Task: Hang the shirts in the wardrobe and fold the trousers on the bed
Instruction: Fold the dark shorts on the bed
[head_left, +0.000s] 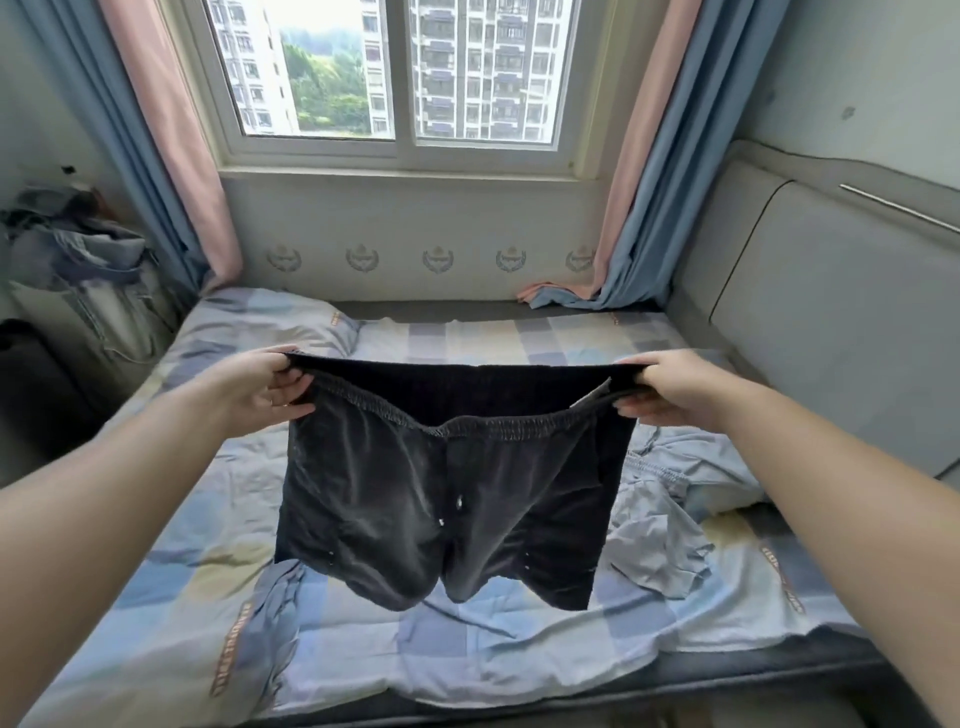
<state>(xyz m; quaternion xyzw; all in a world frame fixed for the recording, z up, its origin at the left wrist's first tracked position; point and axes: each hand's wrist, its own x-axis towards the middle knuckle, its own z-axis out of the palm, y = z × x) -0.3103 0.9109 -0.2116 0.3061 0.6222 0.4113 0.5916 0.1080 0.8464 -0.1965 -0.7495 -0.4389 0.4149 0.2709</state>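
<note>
A pair of black shorts (447, 499) with an elastic waistband hangs in the air above the bed (218, 545). My left hand (270, 387) grips the left end of the waistband and my right hand (670, 387) grips the right end, stretching the waist wide. The two legs hang down freely over the checked blue sheet. A crumpled light blue garment (660, 514) lies on the bed under and to the right of the shorts, partly hidden by them.
A pillow (260, 322) lies at the far left of the bed. The window wall with pink and blue curtains (639, 208) stands behind. A padded headboard (831, 312) runs along the right. A pile of clothes (78, 260) sits on the left.
</note>
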